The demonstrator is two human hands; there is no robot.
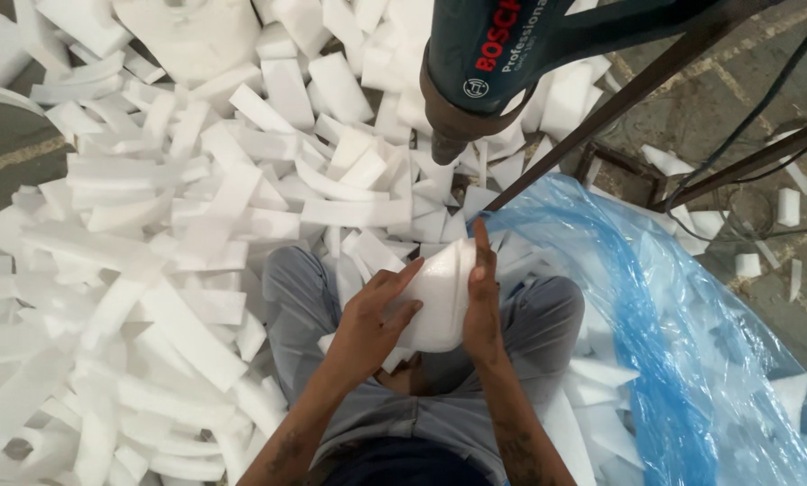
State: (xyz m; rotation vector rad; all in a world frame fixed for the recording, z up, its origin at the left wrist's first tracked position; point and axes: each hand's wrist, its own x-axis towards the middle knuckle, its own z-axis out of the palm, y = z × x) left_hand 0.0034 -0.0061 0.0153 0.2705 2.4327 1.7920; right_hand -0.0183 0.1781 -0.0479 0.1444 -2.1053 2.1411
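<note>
Both the left hand (pixel 367 324) and the right hand (pixel 481 306) clasp a white curved foam piece (pixel 435 297) over the lap, below the mounted heat gun (pixel 484 63) (nozzle pointing down), whose heat could plausibly scorch fingertips raised too close.

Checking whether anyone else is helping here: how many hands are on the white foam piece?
2. The left hand cups the curved white foam piece from its left side; the right hand presses its right edge, fingers pointing up. No other hands show.

Grey trousers, bare forearms, perhaps a dark top.
</note>
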